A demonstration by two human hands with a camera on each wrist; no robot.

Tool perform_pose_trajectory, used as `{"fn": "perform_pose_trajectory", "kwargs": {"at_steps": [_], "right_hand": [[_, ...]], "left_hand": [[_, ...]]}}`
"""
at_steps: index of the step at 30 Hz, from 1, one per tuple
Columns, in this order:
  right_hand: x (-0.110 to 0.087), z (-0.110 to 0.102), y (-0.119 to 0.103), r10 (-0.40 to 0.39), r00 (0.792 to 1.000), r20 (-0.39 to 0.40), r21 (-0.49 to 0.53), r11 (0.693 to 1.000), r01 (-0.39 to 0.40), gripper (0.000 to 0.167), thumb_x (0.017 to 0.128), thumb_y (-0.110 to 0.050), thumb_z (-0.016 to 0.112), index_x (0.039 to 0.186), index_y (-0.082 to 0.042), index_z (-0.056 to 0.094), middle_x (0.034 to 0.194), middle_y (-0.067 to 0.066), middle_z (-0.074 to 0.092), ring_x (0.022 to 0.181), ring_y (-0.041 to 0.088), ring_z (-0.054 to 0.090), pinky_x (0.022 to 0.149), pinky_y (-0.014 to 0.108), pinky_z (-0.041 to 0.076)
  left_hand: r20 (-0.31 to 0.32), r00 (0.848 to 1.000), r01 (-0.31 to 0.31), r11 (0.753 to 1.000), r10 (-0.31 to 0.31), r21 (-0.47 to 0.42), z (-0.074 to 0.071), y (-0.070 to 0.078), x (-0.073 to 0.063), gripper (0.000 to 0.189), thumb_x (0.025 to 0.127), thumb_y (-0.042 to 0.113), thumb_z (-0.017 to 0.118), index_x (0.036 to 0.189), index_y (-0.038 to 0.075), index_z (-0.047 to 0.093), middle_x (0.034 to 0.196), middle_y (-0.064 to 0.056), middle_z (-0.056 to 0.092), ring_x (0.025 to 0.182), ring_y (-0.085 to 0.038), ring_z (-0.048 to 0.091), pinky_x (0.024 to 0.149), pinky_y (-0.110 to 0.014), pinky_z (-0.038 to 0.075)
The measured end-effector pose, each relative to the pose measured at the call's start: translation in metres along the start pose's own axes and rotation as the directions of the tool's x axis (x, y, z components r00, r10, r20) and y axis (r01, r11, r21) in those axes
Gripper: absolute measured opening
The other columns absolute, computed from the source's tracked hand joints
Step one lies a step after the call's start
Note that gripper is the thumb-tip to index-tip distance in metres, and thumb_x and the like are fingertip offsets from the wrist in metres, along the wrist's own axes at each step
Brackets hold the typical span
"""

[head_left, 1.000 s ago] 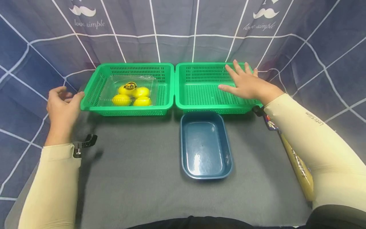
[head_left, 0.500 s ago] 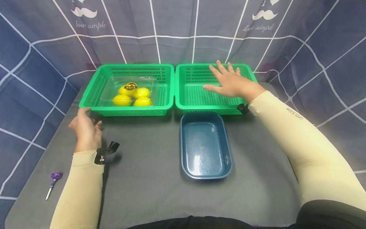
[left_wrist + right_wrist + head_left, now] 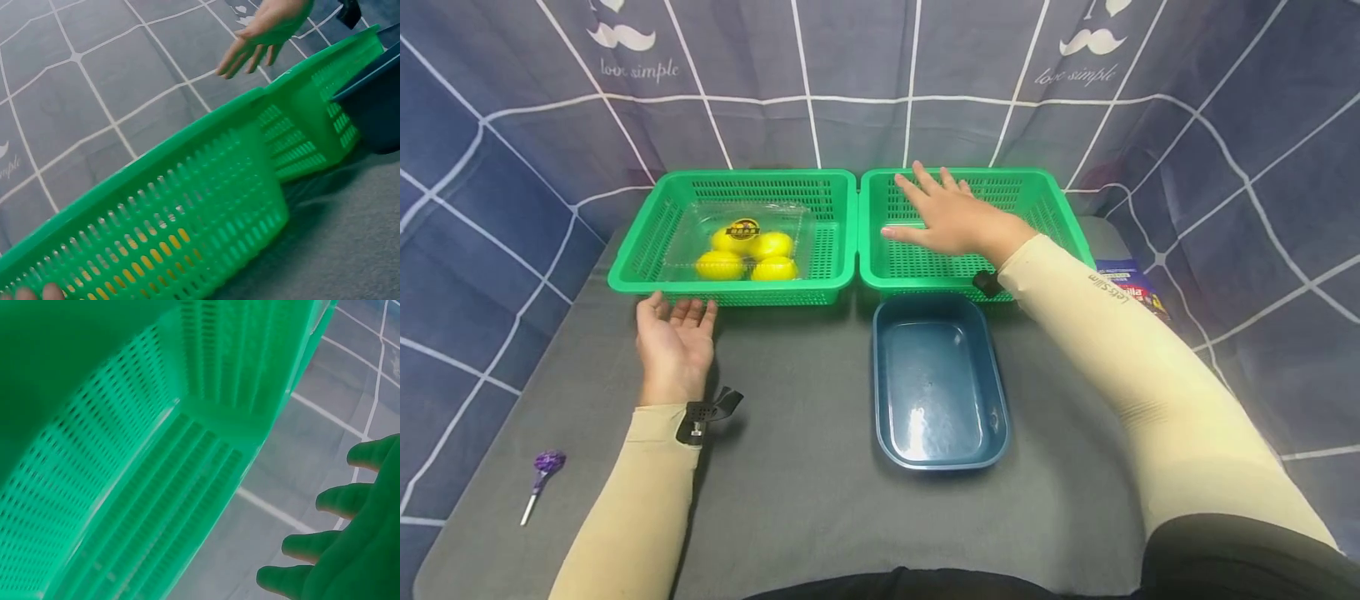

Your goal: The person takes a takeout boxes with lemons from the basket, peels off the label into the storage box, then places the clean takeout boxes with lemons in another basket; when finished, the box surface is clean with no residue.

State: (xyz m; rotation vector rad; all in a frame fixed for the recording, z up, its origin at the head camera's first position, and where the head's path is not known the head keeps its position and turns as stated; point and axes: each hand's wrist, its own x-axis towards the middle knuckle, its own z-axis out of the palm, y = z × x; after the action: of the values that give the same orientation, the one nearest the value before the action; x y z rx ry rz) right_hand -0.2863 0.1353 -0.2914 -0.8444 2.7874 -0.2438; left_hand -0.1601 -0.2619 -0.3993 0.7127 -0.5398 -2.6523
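My left hand (image 3: 677, 342) is palm up with relaxed fingers, fingertips right at the front wall of the left green basket (image 3: 730, 293). In that basket lies a clear plastic box (image 3: 685, 246) with several yellow lemons (image 3: 720, 265) and a dark round label. My right hand (image 3: 955, 218), fingers spread and holding nothing, hovers over the right green basket (image 3: 1067, 221). The right wrist view shows this hand's fingers (image 3: 344, 500) beside the basket wall. In the left wrist view the left fingertips (image 3: 53, 291) barely show at the lower corner.
A blue rectangular tub (image 3: 932, 383) stands in front of the right basket. A purple-wrapped lollipop (image 3: 542, 479) lies at the table's left. Behind the right sleeve a colourful packet (image 3: 1131, 283) is partly hidden. A checked curtain (image 3: 857, 75) surrounds the grey table (image 3: 790, 517).
My left hand has moved from the left basket's side to its front, turning palm up and uncovering the lollipop. My right hand has swept left across the right basket.
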Motion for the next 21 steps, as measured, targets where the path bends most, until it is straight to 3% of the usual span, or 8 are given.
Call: {"fn": "perform_pose_trajectory", "kwargs": {"at_steps": [3,10,14,21], "right_hand": [[0.011,0.0,-0.01,-0.016,1.0,0.006,0.003,1.0,0.016,0.102,0.095,-0.086,0.031,0.169,-0.027,-0.007,0.172,0.006,-0.02,0.153,0.052,-0.012,0.122,0.064,-0.003],[0.037,0.002,-0.037,-0.026,0.999,0.022,0.078,0.997,0.024,0.101,0.094,-0.086,0.032,0.169,-0.031,-0.008,0.173,0.003,-0.019,0.155,0.047,-0.009,0.124,0.061,0.002],[0.055,0.005,-0.055,-0.043,0.999,0.029,0.133,0.99,0.038,0.102,0.094,-0.086,0.032,0.17,-0.029,-0.007,0.174,0.004,-0.017,0.157,0.044,-0.007,0.123,0.062,0.008],[0.078,0.012,-0.089,-0.141,0.99,-0.002,0.2,0.97,0.138,0.102,0.097,-0.082,0.037,0.171,-0.023,-0.002,0.175,0.011,-0.008,0.159,0.033,-0.001,0.126,0.051,0.005]], "left_hand": [[0.034,0.999,-0.019,0.999,0.021,-0.044,-0.001,-0.004,0.0,0.023,0.109,0.02,0.059,0.126,0.011,0.045,0.113,-0.009,0.05,0.1,-0.025,0.056,0.106,-0.045,0.05],[0.044,0.998,-0.051,0.995,0.055,-0.086,-0.003,-0.011,0.001,0.019,0.108,0.017,0.063,0.115,0.001,0.055,0.104,-0.013,0.054,0.091,-0.026,0.061,0.095,-0.04,0.058],[0.07,0.996,-0.044,0.995,0.051,-0.093,-0.005,-0.014,0.002,0.024,0.107,0.021,0.062,0.114,0.0,0.055,0.102,-0.013,0.054,0.09,-0.026,0.062,0.096,-0.041,0.058],[0.111,0.991,-0.07,0.994,0.079,-0.083,-0.009,-0.017,0.004,0.027,0.106,0.022,0.06,0.115,-0.003,0.058,0.102,-0.014,0.053,0.091,-0.025,0.063,0.098,-0.041,0.056]]}}
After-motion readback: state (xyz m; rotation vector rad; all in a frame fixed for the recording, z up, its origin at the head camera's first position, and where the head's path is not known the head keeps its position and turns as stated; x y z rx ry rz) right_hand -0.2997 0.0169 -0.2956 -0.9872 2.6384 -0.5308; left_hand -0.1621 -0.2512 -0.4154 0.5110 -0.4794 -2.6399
